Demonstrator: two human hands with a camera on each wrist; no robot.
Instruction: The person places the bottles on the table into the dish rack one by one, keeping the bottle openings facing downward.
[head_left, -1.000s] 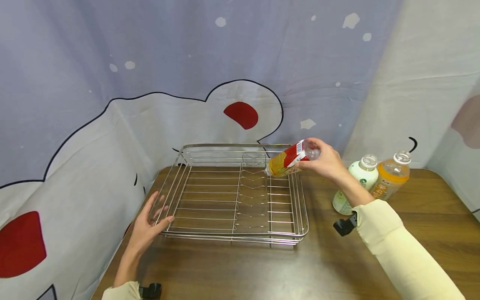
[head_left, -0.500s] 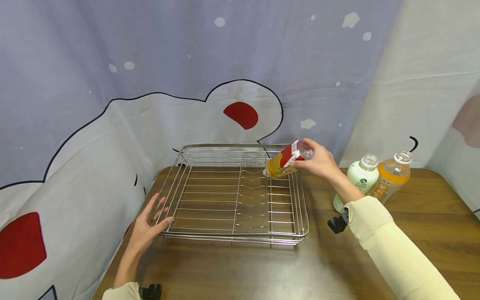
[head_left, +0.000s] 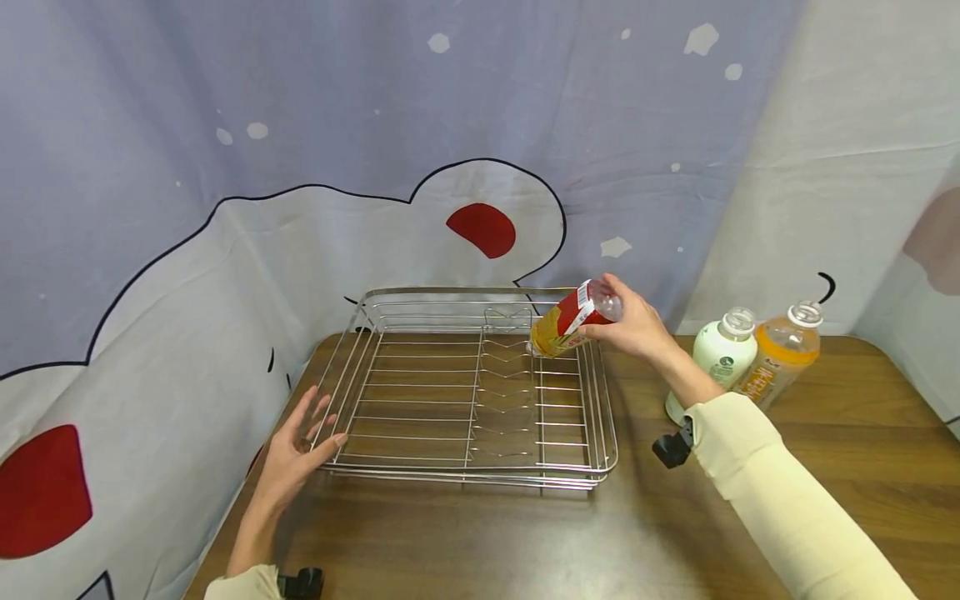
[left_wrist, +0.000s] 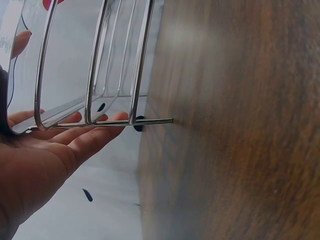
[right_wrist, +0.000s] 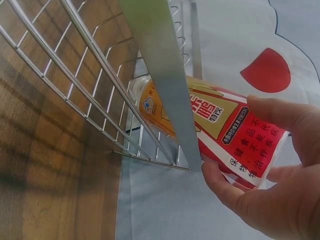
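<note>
A steel wire dish rack [head_left: 420, 385] stands on the wooden table. My left hand [head_left: 288, 454] rests against its front left corner, thumb by the rim and fingers spread along the outer side. In the left wrist view, those straight fingers [left_wrist: 97, 137] touch the side wires. At the back right of the rack, my right hand [head_left: 633, 325] grips a plastic drink bottle [head_left: 566, 323] with a red and yellow label near its base. The bottle tilts neck down and leftward; in the right wrist view its neck reaches inside the rack behind the flat rim [right_wrist: 162, 70].
To the right of the rack stand a pale green bottle [head_left: 723, 350], partly behind my right wrist, and a bottle with an orange label [head_left: 783, 346]. Patterned cloth [head_left: 375, 225] hangs close behind and left of the rack. The wooden tabletop [head_left: 450, 542] extends in front.
My right hand has moved slightly left with the bottle, which now leans more upright with its neck lower in the rack. My left hand stays at the corner.
</note>
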